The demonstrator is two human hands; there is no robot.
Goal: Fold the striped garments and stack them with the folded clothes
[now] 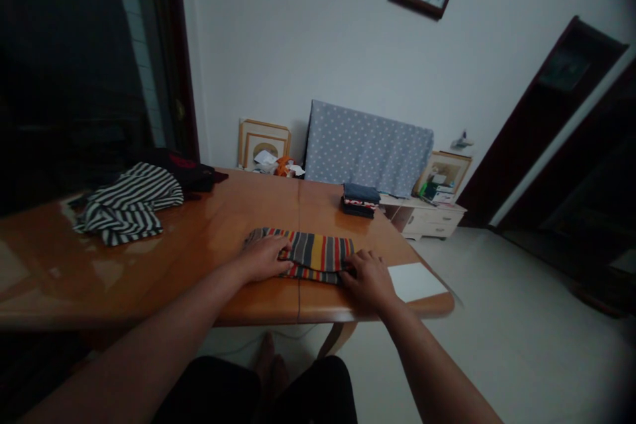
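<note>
A folded garment [318, 250] with red, yellow, grey and dark stripes lies on the wooden table near its front edge. Its lower layer shows along the near side. My left hand [265, 257] is on its left part, thumb and fingers closed on the cloth. At the right end, my right hand [370, 278] has curled fingers gripping the fabric's edge; some fingertips are hidden. Beyond the right hand, a small stack of folded clothes [360, 199] sits toward the back of the table.
On the table's left lie a crumpled black-and-white striped garment [132, 202] and a dark garment [186, 172]. A white sheet [416, 281] lies at the right corner of the table [238, 205]. Behind stand a low white cabinet [432, 222] and a panel under star-patterned cloth [365, 146].
</note>
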